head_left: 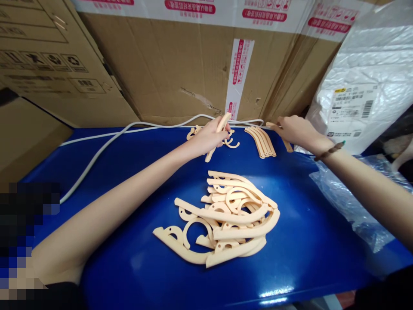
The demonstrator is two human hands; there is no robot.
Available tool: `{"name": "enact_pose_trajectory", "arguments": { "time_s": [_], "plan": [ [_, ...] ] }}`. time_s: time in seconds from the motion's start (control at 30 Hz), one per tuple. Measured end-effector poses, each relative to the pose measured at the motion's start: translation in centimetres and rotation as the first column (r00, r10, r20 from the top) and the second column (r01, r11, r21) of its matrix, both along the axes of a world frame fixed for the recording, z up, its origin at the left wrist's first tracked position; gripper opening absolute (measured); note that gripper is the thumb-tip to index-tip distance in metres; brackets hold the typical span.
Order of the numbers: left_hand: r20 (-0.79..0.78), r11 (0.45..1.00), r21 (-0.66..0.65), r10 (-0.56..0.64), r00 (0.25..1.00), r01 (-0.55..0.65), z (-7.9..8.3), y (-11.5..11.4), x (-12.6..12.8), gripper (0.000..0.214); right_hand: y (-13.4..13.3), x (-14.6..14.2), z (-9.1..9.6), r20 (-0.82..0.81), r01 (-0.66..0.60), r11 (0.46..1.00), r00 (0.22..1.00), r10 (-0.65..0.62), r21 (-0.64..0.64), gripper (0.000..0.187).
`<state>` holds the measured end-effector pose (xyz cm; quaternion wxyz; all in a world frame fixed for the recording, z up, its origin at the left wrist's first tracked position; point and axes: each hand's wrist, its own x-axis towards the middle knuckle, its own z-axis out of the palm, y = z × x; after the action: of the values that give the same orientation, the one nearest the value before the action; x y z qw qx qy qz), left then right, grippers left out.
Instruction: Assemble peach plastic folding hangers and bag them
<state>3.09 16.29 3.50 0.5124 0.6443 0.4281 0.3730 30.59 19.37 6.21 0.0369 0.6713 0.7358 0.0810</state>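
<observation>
Nearest: pile of hanger parts (238,224) on worktop (135,258). Beyond, left hand (208,137), fingers closed round curved strip (222,124); right hand (296,131) over second strip (287,145), grip hidden, can't tell. Best match slant of tidy row (260,142) alongside.

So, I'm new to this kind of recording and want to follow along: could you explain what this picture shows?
Certainly. There is no machine here: a person works with bare hands, and the one picture comes from a camera on their head, looking forward and down.

On the blue table lies a loose pile of beige pieces, nearest the viewer. Farther back are a neat row of curved strips and some small hooks. A cardboard box stands behind.

The left hand grips a beige strip. The right hand is at another strip, right of the row; its fingers are partly hidden, so I can't tell how firmly it holds it.
</observation>
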Motion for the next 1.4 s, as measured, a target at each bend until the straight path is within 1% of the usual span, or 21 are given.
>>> {"name": "enact_pose_trajectory", "arguments": {
  "time_s": [0.13, 0.2, 0.27, 0.37, 0.43, 0.53, 0.67, 0.73, 0.87, 0.97, 1.07, 1.17, 1.23, 1.27, 1.33, 1.37, 1.4],
  "plan": [
    [-0.099, 0.997, 0.071, -0.013, 0.995, 0.02, -0.1, -0.4, 0.4, 0.014, -1.0, -0.8, -1.4, 0.059, -0.016, 1.0, 0.998, 0.017, -0.019, 0.052],
    [-0.152, 0.994, 0.101, -0.021, 0.988, 0.037, -0.3, -0.6, 0.4, 0.014, -1.4, -1.5, -1.9, 0.047, -0.016, 1.0, 0.999, 0.016, -0.002, 0.056],
    [-0.173, 0.993, 0.11, -0.028, 0.984, 0.047, -0.4, -0.7, 0.4, 0.015, -1.7, -2.3, -2.1, 0.011, -0.014, 0.999, 1.0, 0.014, 0.034, 0.058],
    [-0.167, 0.993, 0.106, -0.035, 0.985, 0.053, -0.7, -0.7, 0.4, 0.016, -2.0, -3.4, -2.2, -0.032, -0.035, 0.998, 0.999, 0.037, 0.049, 0.061],
    [-0.162, 0.993, 0.105, -0.033, 0.986, 0.05, -0.8, -0.6, 0.3, 0.016, -2.3, -4.0, -2.1, -0.042, -0.038, 0.999, 0.998, 0.039, 0.009, 0.064],
    [-0.161, 0.991, 0.119, -0.036, 0.986, 0.055, -1.0, -0.4, 0.2, 0.015, -2.9, -4.7, -2.0, -0.038, -0.037, 0.998, 0.999, 0.035, -0.057, 0.063],
    [-0.151, 0.99, 0.13, -0.041, 0.988, 0.061, -1.4, -0.1, 0.0, 0.015, -3.8, -5.5, -1.9, -0.01, -0.042, 0.994, 0.999, 0.041, -0.103, 0.067],
    [-0.156, 0.989, 0.132, -0.038, 0.987, 0.059, -1.6, 0.0, 0.0, 0.015, -4.1, -5.8, -2.1, 0.005, -0.042, 0.994, 0.999, 0.043, -0.099, 0.07],
    [-0.192, 0.99, 0.129, -0.03, 0.981, 0.055, -1.5, -0.1, 0.1, 0.014, -4.0, -6.2, -2.4, 0.03, -0.043, 0.999, 0.999, 0.044, -0.028, 0.075],
    [-0.212, 0.992, 0.117, -0.027, 0.977, 0.052, -1.3, -0.3, 0.1, 0.014, -3.6, -6.4, -2.5, 0.034, -0.057, 0.998, 0.998, 0.058, -0.017, 0.072],
    [-0.217, 0.992, 0.116, -0.026, 0.976, 0.052, -1.1, -0.5, 0.2, 0.015, -3.5, -6.6, -2.5, -0.002, -0.044, 0.999, 0.999, 0.044, -0.032, 0.068],
    [-0.189, 0.993, 0.106, -0.029, 0.982, 0.05, -0.9, -0.6, 0.3, 0.013, -3.5, -6.8, -2.7, -0.013, -0.02, 1.0, 1.0, 0.02, -0.016, 0.064],
    [-0.13, 0.997, 0.065, -0.031, 0.991, 0.04, -0.8, -0.7, 0.4, 0.004, -3.6, -6.9, -2.8, 0.008, -0.01, 1.0, 1.0, 0.01, 0.005, 0.061],
    [-0.089, 0.999, 0.036, -0.019, 0.996, 0.023, -0.6, -0.8, 0.4, 0.009, -3.7, -7.0, -2.7, 0.026, -0.01, 1.0, 1.0, 0.01, 0.018, 0.06],
    [-0.002, 0.999, -0.018, 0.039, 0.999, -0.039, -0.3, -0.8, 0.5, 0.029, -3.8, -7.2, -2.4, 0.044, -0.034, 0.997, 0.999, 0.031, 0.066, 0.059],
    [0.037, 0.996, -0.031, 0.081, 0.996, -0.08, 0.0, -0.8, 0.5, 0.035, -3.9, -7.4, -2.0, 0.019, -0.066, 0.993, 0.998, 0.065, 0.095, 0.058],
    [0.07, 0.993, -0.032, 0.119, 0.99, -0.117, 0.2, -0.8, 0.5, 0.036, -4.0, -7.7, -1.6, -0.052, -0.119, 0.986, 0.991, 0.126, 0.116, 0.057]
  ]
}}
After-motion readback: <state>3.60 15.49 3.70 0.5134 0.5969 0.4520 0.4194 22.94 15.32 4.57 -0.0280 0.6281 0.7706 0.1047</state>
